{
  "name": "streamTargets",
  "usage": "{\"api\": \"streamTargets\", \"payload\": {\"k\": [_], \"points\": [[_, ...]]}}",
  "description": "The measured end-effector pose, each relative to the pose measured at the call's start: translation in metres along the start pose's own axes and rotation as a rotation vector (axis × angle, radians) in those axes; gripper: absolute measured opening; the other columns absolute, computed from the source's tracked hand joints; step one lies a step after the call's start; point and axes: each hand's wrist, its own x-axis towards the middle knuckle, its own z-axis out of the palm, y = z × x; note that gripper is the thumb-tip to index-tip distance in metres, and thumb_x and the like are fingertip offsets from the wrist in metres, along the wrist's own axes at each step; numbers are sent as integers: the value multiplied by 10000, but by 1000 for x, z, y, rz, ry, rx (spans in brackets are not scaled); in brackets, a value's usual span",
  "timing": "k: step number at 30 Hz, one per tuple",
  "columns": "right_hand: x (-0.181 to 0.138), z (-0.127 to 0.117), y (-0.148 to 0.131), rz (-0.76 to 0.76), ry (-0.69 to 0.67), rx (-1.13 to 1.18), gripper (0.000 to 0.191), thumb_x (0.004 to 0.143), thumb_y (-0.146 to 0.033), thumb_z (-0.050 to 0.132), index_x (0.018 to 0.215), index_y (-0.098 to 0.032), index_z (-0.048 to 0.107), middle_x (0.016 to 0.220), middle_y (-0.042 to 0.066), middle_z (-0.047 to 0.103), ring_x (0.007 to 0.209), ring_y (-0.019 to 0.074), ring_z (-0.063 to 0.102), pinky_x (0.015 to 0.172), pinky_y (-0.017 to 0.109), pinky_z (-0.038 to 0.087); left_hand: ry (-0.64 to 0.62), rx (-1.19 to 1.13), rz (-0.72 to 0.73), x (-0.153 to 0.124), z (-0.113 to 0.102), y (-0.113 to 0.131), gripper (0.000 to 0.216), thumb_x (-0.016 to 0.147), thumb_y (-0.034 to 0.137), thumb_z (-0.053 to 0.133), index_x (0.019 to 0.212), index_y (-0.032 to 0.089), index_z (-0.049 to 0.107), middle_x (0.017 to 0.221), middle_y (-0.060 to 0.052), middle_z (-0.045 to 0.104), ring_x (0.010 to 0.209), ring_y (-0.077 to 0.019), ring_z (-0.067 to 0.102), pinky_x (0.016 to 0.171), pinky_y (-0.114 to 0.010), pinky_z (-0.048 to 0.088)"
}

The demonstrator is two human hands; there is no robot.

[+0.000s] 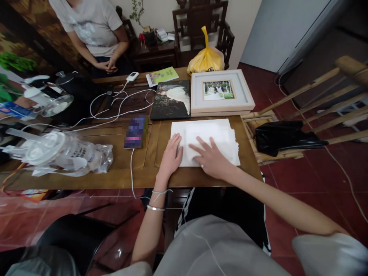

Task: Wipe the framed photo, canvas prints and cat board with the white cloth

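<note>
White paper sheets (214, 132) lie on the wooden table (162, 153) in front of me, a smaller piece on top of a larger one with a ragged right edge. My left hand (173, 153) rests flat along their left edge, fingers together and stretched out. Over the middle of the paper my right hand (211, 157) lies palm down, its fingers spread. Neither hand grips anything. Just behind the paper are a dark photo panel (171, 99) showing a white dress and a pale picture frame (244, 90) with a photo of two people.
A pixelated phone (135, 132) on a white cable lies left of the paper. Farther left stands a plastic-wrapped cup (74, 151). A yellow bag (207, 59) and a green booklet (162, 76) are behind. Another person (94, 30) sits across; a bamboo chair (304, 99) stands right.
</note>
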Motion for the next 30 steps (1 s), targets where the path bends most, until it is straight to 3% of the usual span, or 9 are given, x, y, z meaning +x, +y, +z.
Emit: {"api": "streamTargets", "payload": {"k": [4,7,12,15,18,20,23,27,30], "points": [[-46,4,-22,-136,11,38,363,810,-51,592,1041,-257,781,1593,81,487,1525,444,291,1158,788,250,-16,5,0,0,-1,0,451,1046,240,423,1489,177,480,1611,-160,457,1549,-265,360,1282,-573,272],[-56,2,-15,-183,3,98,333,805,-63,607,1031,-237,778,1588,107,490,1523,427,310,1156,791,241,-26,13,4,-1,-1,0,452,1049,242,420,1495,194,475,1621,-150,444,1555,-265,349,1285,-579,261],[-21,-6,33,-120,56,81,407,834,-9,515,1111,-211,735,1607,160,448,1522,373,340,1133,792,261,-23,12,1,-1,0,1,448,1051,243,433,1488,159,485,1611,-172,453,1553,-271,351,1291,-556,255],[12,-9,62,-3,107,10,391,890,-30,462,1141,-202,708,1632,175,399,1529,401,312,1092,855,226,-14,10,15,-1,0,0,447,1047,233,441,1487,169,487,1608,-162,460,1551,-267,356,1288,-556,260],[39,-9,72,52,104,-31,448,901,-17,441,1220,-217,684,1625,153,420,1526,460,280,1030,908,235,-6,2,18,0,1,-1,450,1039,230,450,1484,180,492,1603,-154,469,1544,-269,370,1282,-567,268],[45,-6,66,-16,76,-54,540,864,39,437,1263,-240,671,1604,121,463,1521,458,293,1053,872,280,1,-9,6,1,1,-1,452,1032,228,453,1478,169,500,1599,-161,473,1539,-274,379,1281,-568,272],[31,4,45,-168,68,-83,578,846,72,449,1245,-273,686,1561,95,524,1510,433,332,1095,807,319,7,-24,4,1,1,-2,460,1016,191,438,1470,160,509,1594,-164,479,1534,-272,390,1281,-561,282],[-15,12,17,-312,113,-48,449,864,10,539,1159,-280,717,1517,94,567,1498,422,360,1110,777,338,11,-50,9,0,1,-3,486,1008,169,431,1491,172,486,1602,-157,470,1545,-267,369,1281,-557,286],[-44,12,12,-391,147,21,383,859,-15,562,1100,-265,724,1482,83,601,1494,373,389,1161,726,321,4,-59,22,-1,1,-4,496,1006,167,439,1501,168,474,1610,-164,456,1551,-268,355,1285,-560,270]]}}
